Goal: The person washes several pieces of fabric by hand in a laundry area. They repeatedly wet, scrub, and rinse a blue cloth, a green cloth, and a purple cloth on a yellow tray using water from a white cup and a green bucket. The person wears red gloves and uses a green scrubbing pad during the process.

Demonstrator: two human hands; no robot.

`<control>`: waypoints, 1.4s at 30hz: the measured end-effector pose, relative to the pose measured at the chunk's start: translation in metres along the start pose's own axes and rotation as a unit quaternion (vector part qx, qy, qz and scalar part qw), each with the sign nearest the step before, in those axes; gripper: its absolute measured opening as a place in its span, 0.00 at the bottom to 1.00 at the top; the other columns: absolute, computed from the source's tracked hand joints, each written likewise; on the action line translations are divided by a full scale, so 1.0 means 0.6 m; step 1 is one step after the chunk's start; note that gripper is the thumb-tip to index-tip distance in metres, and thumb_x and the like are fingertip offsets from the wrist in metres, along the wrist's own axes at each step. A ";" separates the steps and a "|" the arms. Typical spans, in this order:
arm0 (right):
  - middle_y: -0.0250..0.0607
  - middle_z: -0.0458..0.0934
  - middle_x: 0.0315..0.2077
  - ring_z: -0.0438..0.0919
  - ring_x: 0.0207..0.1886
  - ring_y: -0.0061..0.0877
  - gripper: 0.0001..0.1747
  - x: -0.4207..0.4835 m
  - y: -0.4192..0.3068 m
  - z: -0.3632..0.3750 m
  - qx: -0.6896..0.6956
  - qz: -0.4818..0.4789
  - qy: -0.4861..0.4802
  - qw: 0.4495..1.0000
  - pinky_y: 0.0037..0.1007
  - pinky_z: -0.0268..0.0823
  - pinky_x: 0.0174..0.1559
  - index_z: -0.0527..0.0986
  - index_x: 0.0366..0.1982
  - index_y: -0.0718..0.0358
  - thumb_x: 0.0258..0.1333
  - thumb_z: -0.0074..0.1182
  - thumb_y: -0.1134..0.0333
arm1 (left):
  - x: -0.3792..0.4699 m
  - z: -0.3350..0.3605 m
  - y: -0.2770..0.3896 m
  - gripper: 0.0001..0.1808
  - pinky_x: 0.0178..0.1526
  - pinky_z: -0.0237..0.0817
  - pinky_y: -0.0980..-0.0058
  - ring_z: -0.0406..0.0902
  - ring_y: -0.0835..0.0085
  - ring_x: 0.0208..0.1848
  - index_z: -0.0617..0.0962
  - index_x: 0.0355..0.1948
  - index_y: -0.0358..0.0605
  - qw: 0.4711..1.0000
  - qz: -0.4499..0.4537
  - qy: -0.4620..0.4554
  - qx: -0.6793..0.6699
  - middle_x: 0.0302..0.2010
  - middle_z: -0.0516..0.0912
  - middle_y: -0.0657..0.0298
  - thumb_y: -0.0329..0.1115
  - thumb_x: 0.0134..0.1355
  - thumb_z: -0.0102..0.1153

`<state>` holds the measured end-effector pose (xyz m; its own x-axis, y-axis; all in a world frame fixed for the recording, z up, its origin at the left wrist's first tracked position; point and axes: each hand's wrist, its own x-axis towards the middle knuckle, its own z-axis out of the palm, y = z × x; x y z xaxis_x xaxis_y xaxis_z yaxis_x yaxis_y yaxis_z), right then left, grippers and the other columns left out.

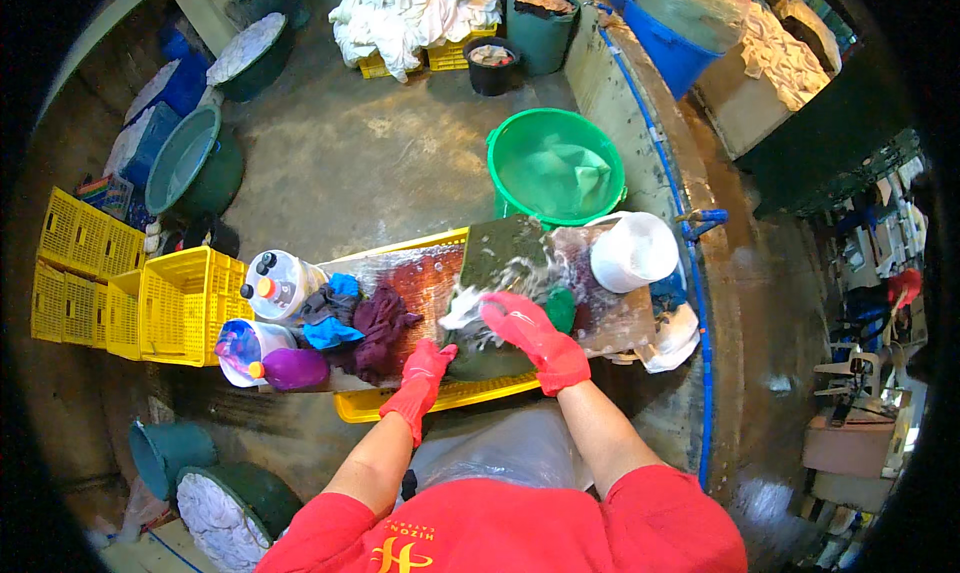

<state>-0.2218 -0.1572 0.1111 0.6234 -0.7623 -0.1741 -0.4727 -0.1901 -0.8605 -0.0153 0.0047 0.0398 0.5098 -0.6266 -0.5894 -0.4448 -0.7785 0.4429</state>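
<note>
My left hand [424,374], in a red glove, rests at the near left edge of a wet dark green cloth [499,246] spread over a low work board. My right hand [534,334], gloved the same way, is over the middle of that cloth. White suds and splashing water [466,309] blur around its fingertips, so anything under the fingers is hidden. A green object [560,310] lies just beyond the right hand; its kind is unclear. Left of the cloth, a bunched maroon cloth [381,329] sits beside bright blue cloth [334,333].
A white bucket [630,254] stands on the board's right end. Beyond is a green tub [495,175] of water with cloth inside. A purple bottle [296,369] and a container of bottles [300,291] occupy the left end. Yellow crates [176,303] stand farther left; a blue pipe [705,393] runs right.
</note>
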 end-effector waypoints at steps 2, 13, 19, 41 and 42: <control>0.56 0.77 0.64 0.74 0.68 0.46 0.32 0.006 0.063 0.027 -0.219 0.037 0.156 0.962 0.45 0.68 0.68 0.80 0.62 0.53 0.59 0.65 0.49 | -0.009 -0.021 -0.011 0.36 0.54 0.74 0.48 0.85 0.39 0.52 0.83 0.47 0.39 0.999 0.033 -0.035 0.019 0.46 0.88 0.39 0.67 0.63 0.65; 0.55 0.82 0.51 0.79 0.55 0.50 0.23 0.009 0.190 0.016 -0.152 0.044 0.469 0.869 0.48 0.72 0.56 0.79 0.59 0.61 0.63 0.64 0.70 | 0.007 -0.022 -0.035 0.35 0.43 0.77 0.54 0.88 0.48 0.41 0.85 0.41 0.40 0.990 0.057 -0.032 0.124 0.39 0.89 0.44 0.68 0.62 0.66; 0.46 0.85 0.31 0.86 0.31 0.46 0.11 -0.013 0.002 0.268 -0.239 -0.124 -0.009 0.963 0.50 0.76 0.31 0.83 0.40 0.53 0.63 0.56 0.57 | 0.032 -0.018 -0.101 0.34 0.41 0.76 0.54 0.90 0.51 0.35 0.88 0.40 0.39 0.988 0.047 -0.149 0.022 0.33 0.90 0.47 0.66 0.64 0.64; 0.45 0.86 0.41 0.83 0.48 0.42 0.29 0.006 0.193 -0.025 -0.129 -0.007 0.242 0.962 0.44 0.76 0.53 0.82 0.59 0.50 0.54 0.58 0.78 | 0.031 -0.051 -0.040 0.36 0.27 0.72 0.59 0.82 0.61 0.20 0.85 0.22 0.35 0.983 0.028 -0.168 0.071 0.18 0.82 0.52 0.64 0.63 0.67; 0.44 0.86 0.42 0.84 0.49 0.41 0.27 0.000 0.192 -0.018 -0.105 -0.004 0.268 0.958 0.43 0.76 0.53 0.82 0.57 0.51 0.56 0.57 0.77 | 0.024 -0.049 -0.044 0.37 0.27 0.72 0.59 0.81 0.61 0.20 0.85 0.21 0.35 0.987 0.021 -0.155 0.043 0.17 0.81 0.53 0.65 0.64 0.66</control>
<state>-0.2830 -0.1861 0.0173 0.2455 -0.9574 0.1519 -0.6186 -0.2753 -0.7359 0.0258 0.0150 0.0394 0.2457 -0.6058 -0.7567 -0.5281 -0.7382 0.4196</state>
